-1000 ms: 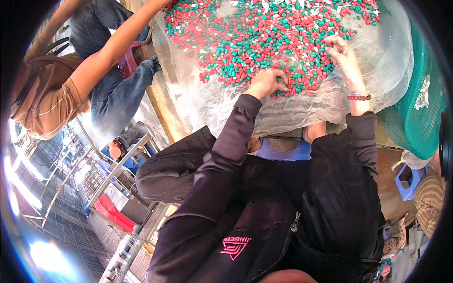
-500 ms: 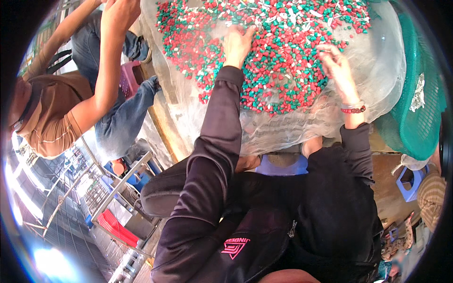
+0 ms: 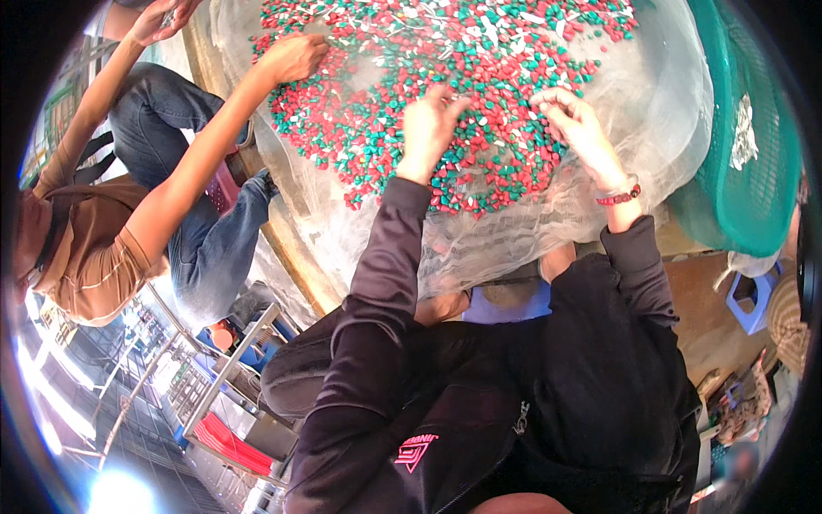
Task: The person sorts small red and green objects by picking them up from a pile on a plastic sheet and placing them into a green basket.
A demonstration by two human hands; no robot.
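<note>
A layer of small red, green and white pebble-like pieces (image 3: 492, 158) covers a pale, see-through mesh sheet (image 3: 638, 141). My left hand (image 3: 431, 127) is low over the near middle of the pieces, its thumb and forefinger apart; nothing shows between them. To its right, my right hand (image 3: 580, 128), with a red bead bracelet at the wrist, hovers at the near right edge of the pieces. Its fingers are bent inward and close together, and whatever may be between the tips is too small to make out. Thin white slivers (image 3: 531, 19) lie among the pieces farther back.
At the left, another person's hand (image 3: 295, 58) reaches onto the pieces; their other hand (image 3: 164, 21) is raised. A green mesh basket (image 3: 728, 184) stands at the right. A blue stool (image 3: 753, 300) is beyond my right knee. Mesh cloth hangs over the near edge.
Both my hands have come nearer to me, and my right fingers have drawn together and moved left. The other person's hand has come down onto the pieces. The view has shifted slightly.
</note>
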